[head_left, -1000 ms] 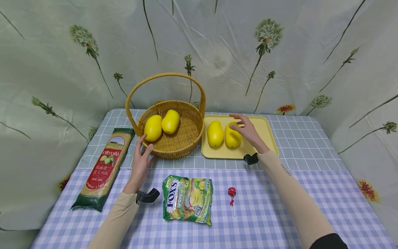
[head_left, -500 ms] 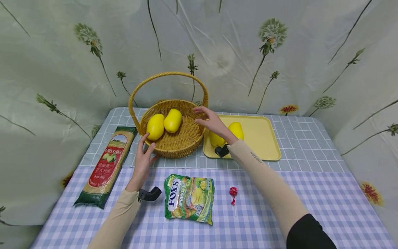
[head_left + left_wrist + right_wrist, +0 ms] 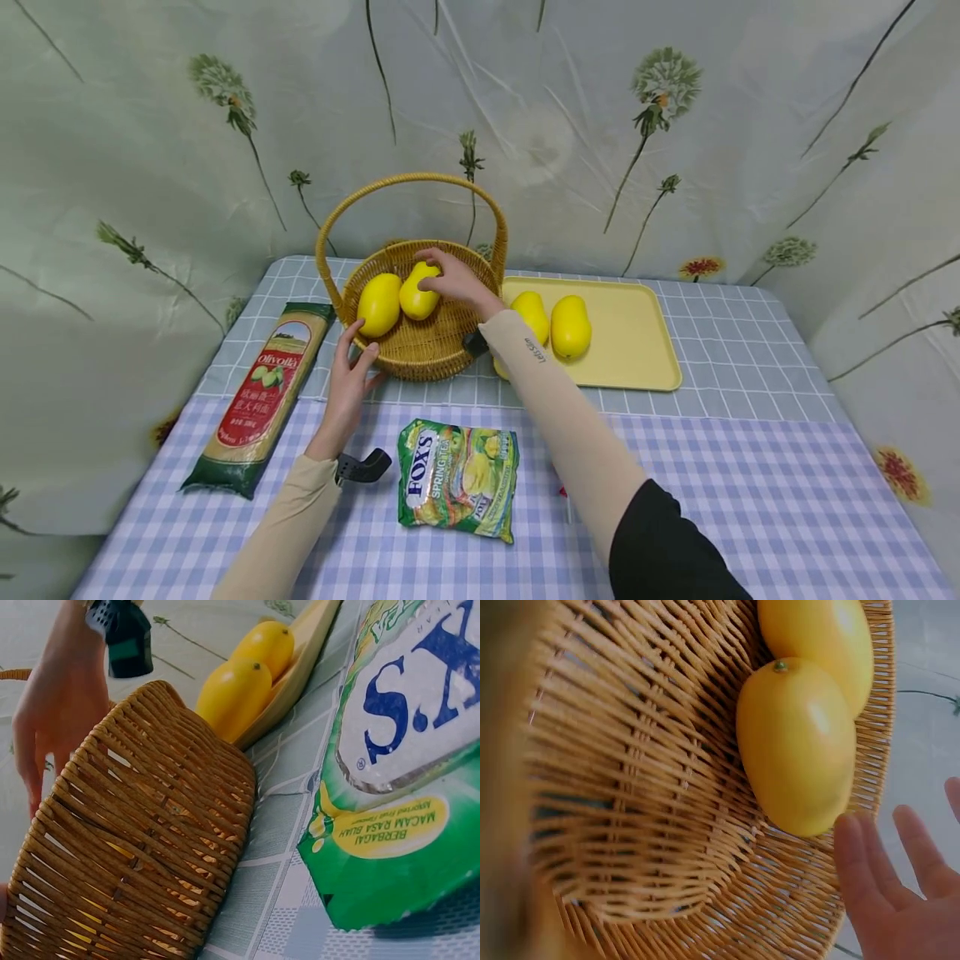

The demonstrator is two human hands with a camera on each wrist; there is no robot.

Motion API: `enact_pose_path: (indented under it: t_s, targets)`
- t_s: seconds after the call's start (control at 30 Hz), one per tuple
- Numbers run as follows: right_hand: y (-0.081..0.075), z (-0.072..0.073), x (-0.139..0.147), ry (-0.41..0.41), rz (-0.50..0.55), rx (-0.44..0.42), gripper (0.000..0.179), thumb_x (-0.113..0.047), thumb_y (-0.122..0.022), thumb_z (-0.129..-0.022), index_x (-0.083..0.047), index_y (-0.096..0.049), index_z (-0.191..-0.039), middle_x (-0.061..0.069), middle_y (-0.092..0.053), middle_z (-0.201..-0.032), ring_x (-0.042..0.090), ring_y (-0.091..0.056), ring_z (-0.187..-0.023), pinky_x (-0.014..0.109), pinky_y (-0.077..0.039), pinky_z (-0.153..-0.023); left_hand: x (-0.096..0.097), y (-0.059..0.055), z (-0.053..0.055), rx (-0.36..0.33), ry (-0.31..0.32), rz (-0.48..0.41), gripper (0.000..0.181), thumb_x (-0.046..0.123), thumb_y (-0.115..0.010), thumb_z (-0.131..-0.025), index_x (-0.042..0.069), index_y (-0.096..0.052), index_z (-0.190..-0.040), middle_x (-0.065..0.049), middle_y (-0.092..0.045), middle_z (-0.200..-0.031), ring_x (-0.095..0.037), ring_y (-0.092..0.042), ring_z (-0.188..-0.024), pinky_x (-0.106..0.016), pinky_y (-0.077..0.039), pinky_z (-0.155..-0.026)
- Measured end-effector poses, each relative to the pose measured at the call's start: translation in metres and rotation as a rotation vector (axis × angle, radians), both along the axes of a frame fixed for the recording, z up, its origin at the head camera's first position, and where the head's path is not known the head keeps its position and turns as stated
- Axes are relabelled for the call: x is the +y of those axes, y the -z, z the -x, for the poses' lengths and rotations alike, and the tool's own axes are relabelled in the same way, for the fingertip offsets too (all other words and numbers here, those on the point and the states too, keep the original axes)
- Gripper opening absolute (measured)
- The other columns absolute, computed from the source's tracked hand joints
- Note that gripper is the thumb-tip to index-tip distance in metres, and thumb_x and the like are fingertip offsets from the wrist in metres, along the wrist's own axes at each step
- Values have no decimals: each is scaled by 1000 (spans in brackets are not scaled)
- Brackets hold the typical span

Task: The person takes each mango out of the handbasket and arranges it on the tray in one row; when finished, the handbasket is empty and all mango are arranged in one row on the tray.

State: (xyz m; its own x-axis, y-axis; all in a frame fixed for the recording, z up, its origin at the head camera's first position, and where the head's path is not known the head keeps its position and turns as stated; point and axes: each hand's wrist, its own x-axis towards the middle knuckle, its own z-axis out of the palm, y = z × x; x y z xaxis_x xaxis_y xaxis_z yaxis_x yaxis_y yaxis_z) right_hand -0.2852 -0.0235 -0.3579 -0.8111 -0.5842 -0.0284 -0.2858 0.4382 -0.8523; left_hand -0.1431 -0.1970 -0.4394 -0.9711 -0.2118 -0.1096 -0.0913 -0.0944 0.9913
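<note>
Basket, as I see it from my station: round honey-brown woven wicker basket (image 3: 427,368), tall arched handle, ribbed walls with gaps that let light through in the left wrist view. Nearby, a shallow pale-yellow rectangular tray (image 3: 637,333), smooth, with rounded corners. Crinkled green glossy FOX'S bag (image 3: 457,482) at front centre; long green-and-tan spaghetti pack (image 3: 258,400) with a red label lies slantwise at left. Small red lollipop (image 3: 563,492), mostly behind the sleeve.

Worktop (image 3: 750,500) dressed in blue-and-white gingham at the front, grey cloth (image 3: 735,350) with white grid lines at the back. Behind, creased pale fabric (image 3: 555,100) printed with dandelions.

Fruit: two smooth, shiny yellow oval fruits sit inside the basket toward its left, a left one (image 3: 378,306) and a right one (image 3: 417,302), side by side. Two similar yellow fruits (image 3: 572,327) lie on the tray.

Right hand (image 3: 457,279) reaches over the basket, fingers apart at the right fruit; I cannot tell whether they touch. Left hand (image 3: 347,392) rests on the basket's front-left edge, fingers spread.
</note>
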Motion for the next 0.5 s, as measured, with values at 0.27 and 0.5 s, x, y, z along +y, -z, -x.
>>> enact_pose_path:
  t_s: [0.27, 0.5]
  targets:
    - [2, 0, -11, -82, -131, -82, 65, -10, -53, -93, -10, -25, -152, 15, -24, -154, 29, -36, -130, 40, -37, -99, -1, -1, 1, -6, -1, 1, 53, 18, -43, -103, 22, -22, -152, 1, 4, -159, -32, -23, -137, -55, -35, -104]
    - [3, 1, -13, -166, -323, -52, 67, -13, -53, -91, -15, -27, -152, 11, -21, -156, 27, -16, -141, 40, -29, -107, -2, 1, 2, -17, 10, 3, 55, 20, -44, -103, 22, -20, -153, 2, 5, -159, -32, -22, -138, -55, -35, -104]
